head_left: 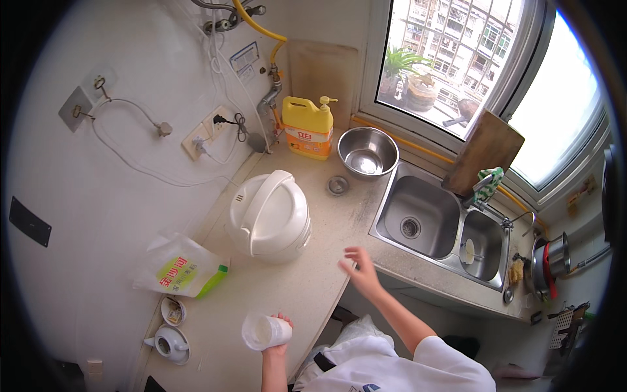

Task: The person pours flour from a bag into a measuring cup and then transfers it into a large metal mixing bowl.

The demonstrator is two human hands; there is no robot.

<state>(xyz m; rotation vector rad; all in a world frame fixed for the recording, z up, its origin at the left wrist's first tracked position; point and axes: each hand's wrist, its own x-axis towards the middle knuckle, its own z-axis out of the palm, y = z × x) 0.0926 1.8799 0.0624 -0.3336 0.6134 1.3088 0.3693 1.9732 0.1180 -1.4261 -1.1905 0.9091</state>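
Note:
My left hand is closed around a translucent plastic cup that holds some whitish contents, above the counter near its front edge. My right hand is raised near the counter's inner corner, a little blurred, with fingers apart and nothing in it. Between the hands and the wall stands a white rice cooker with its lid and handle down. To the left a plastic flour bag leans by the wall. Beside it are a small cup and a white teapot on a dish.
A steel bowl, a sink strainer and a yellow detergent jug stand behind the cooker. A double sink lies at right, with a wooden board leaning behind it. Pans stand at the far right.

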